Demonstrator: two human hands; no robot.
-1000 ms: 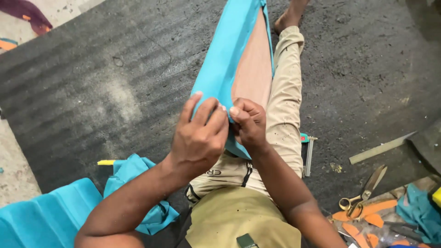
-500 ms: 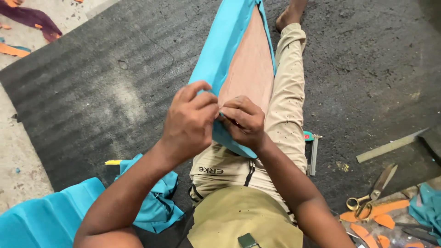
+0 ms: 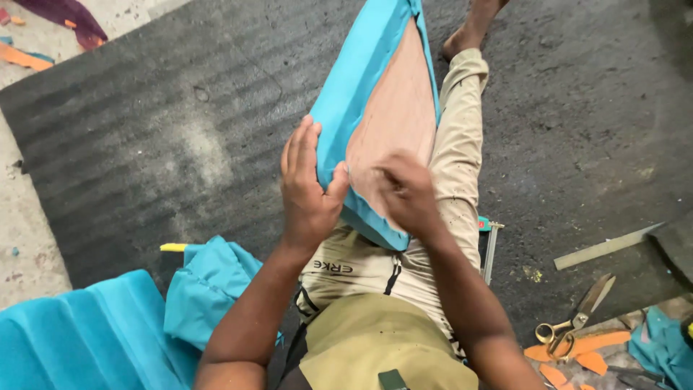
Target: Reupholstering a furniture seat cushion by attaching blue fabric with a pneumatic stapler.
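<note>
Left hand point(image 3: 309, 189) grips the teal fabric point(image 3: 357, 87) edge over the board point(image 3: 397, 123). Right hand point(image 3: 406, 193), blurred, rests on the board; grip indeterminate. Scissors point(image 3: 574, 321) lie far right.

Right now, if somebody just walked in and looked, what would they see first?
The bright turquoise cushion cover in the middle, stretched over a bare wooden panel that lies along the person's leg. The left hand grips the cover's edge, and the right hand, blurred, is on the wood beside it. After that, the gold-handled scissors among orange scraps on the dark mat at lower right, and more turquoise fabric at lower left.
</note>
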